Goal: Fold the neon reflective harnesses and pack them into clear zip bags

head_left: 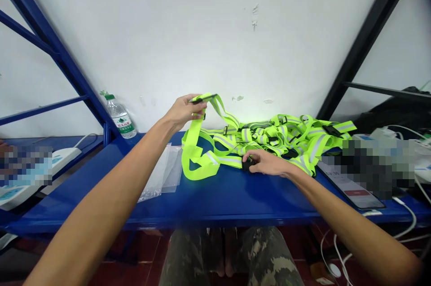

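Raised above the blue table, my left hand (187, 110) grips a neon-yellow reflective strap (192, 138) near a black slider. The strap hangs in a loop and runs right along the tabletop. At its right end, my right hand (264, 162) pinches a black buckle (248, 164) close to the table surface. Behind and right of that hand lies a tangled pile of similar yellow straps (276, 135) with grey reflective stripes and black buckles. Clear plastic bags (164, 171) lie flat to the left of the hanging loop.
A water bottle (120, 117) leans near the wall at the blue table's (215, 205) back left. A phone (357, 187) with cables lies at the right, beside blurred items. A white power strip (57, 167) is at far left. Metal frames rise on both sides.
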A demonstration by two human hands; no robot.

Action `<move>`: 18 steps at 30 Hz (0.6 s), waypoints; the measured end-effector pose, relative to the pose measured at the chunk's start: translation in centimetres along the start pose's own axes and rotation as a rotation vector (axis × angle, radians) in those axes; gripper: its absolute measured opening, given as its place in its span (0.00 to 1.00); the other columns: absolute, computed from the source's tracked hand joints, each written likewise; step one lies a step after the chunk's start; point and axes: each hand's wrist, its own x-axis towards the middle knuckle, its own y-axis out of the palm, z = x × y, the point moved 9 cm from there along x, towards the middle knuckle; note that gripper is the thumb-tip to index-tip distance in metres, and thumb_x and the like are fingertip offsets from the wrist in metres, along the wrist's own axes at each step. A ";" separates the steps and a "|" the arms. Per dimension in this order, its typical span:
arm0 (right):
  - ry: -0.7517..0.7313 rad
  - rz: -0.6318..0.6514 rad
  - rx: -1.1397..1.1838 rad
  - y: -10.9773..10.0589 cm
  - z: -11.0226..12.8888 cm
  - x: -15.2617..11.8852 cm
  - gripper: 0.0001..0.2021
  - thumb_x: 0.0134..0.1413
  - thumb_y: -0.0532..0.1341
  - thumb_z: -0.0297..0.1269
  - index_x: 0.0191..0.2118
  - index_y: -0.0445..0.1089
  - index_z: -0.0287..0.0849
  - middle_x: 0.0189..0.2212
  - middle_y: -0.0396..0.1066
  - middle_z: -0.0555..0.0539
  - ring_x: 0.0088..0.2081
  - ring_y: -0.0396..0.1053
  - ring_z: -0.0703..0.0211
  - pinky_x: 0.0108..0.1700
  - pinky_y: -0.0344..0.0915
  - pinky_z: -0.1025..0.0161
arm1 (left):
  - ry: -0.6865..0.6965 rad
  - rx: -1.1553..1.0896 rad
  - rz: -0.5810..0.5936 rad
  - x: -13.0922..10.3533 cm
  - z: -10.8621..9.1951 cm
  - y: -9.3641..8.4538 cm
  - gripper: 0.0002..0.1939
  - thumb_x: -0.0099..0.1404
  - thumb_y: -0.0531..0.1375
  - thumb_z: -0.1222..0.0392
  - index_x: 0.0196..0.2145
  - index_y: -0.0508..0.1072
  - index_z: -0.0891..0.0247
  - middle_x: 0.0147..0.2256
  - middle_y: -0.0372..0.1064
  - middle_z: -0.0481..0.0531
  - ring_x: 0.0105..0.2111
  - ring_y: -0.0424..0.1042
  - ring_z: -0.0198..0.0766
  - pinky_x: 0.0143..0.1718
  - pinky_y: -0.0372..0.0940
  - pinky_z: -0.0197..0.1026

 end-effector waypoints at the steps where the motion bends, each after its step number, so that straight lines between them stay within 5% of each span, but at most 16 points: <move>1: -0.010 -0.021 0.048 -0.6 0.3 -0.2 0.15 0.43 0.60 0.33 0.41 0.67 0.42 0.24 0.58 0.55 0.25 0.57 0.64 0.27 0.55 0.67 | -0.013 0.055 -0.018 0.1 0.2 -0.2 0.16 0.54 0.70 0.56 0.36 0.71 0.65 0.27 0.71 0.51 0.24 0.69 0.32 0.29 0.66 0.38; 5: 0.033 -0.218 0.194 -5.7 0.5 -1.6 0.19 0.46 0.59 0.35 0.48 0.69 0.43 0.25 0.63 0.53 0.26 0.63 0.62 0.28 0.60 0.65 | -0.113 0.226 -0.053 0.6 1.6 -1.6 0.25 0.59 0.62 0.40 0.20 0.61 0.62 0.12 0.57 0.47 0.12 0.53 0.29 0.15 0.50 0.34; 8: 0.036 -0.638 0.202 -12.9 0.3 -4.1 0.21 0.46 0.61 0.34 0.49 0.70 0.43 0.25 0.67 0.51 0.24 0.64 0.62 0.27 0.61 0.64 | -0.238 0.277 0.015 0.3 4.0 -2.8 0.27 0.60 0.62 0.41 0.16 0.56 0.60 0.10 0.49 0.43 0.11 0.46 0.27 0.14 0.44 0.33; 13: -0.021 -1.374 -0.038 -23.1 0.8 -10.1 0.18 0.50 0.60 0.28 0.49 0.72 0.37 0.28 0.70 0.44 0.24 0.65 0.61 0.26 0.57 0.62 | -0.410 0.376 0.051 -0.7 9.2 -5.8 0.24 0.56 0.64 0.39 0.21 0.63 0.62 0.14 0.58 0.46 0.13 0.56 0.30 0.16 0.53 0.34; 16: -0.062 -1.839 -0.223 -26.4 1.0 -14.3 0.14 0.51 0.60 0.24 0.46 0.72 0.30 0.36 0.71 0.37 0.31 0.66 0.60 0.32 0.59 0.61 | -0.338 0.782 0.066 -0.2 10.2 -7.1 0.24 0.56 0.62 0.37 0.23 0.69 0.63 0.16 0.63 0.50 0.15 0.62 0.35 0.19 0.54 0.36; 18: -0.230 -1.992 -0.290 -27.9 0.8 -15.8 0.12 0.55 0.60 0.25 0.46 0.68 0.29 0.43 0.68 0.35 0.39 0.65 0.58 0.37 0.60 0.59 | -0.244 1.120 0.061 0.3 9.6 -7.6 0.23 0.61 0.57 0.39 0.27 0.73 0.64 0.22 0.69 0.54 0.22 0.69 0.40 0.24 0.58 0.36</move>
